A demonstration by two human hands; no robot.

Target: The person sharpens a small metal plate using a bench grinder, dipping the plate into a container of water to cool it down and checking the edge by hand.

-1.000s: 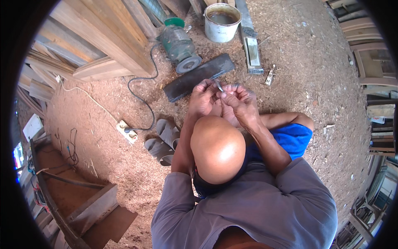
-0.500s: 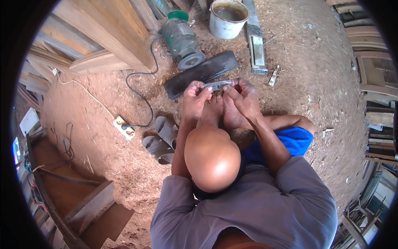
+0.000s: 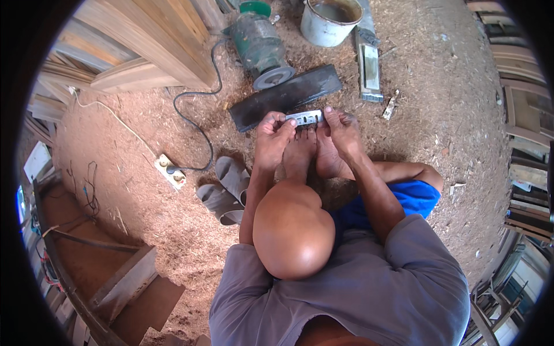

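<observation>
My left hand [image 3: 273, 137] pinches the left end of a short, slotted metal planer blade [image 3: 306, 118] between thumb and fingers. My right hand [image 3: 344, 134] grips its right end, with the thumb up at the corner. The blade is held level above my bare feet [image 3: 300, 151], its bright slotted face turned up to me. Just beyond it a long dark block [image 3: 288, 95] lies slanted on the ground, apart from the blade. A green bench grinder [image 3: 258, 49] with a grey wheel stands behind the block.
A white bucket [image 3: 329, 29] and a sharpening stone on a board [image 3: 370, 68] stand far right of the grinder. A black cord runs to a socket strip [image 3: 170, 171] at the left. Grey sandals [image 3: 225, 190] lie beside my left leg. Wooden frames [image 3: 156, 46] lean at the far left.
The blade has turned in my fingers, so its slotted face now shows brighter and more fully. My right thumb has moved from its face to its right end. The view has shifted slightly.
</observation>
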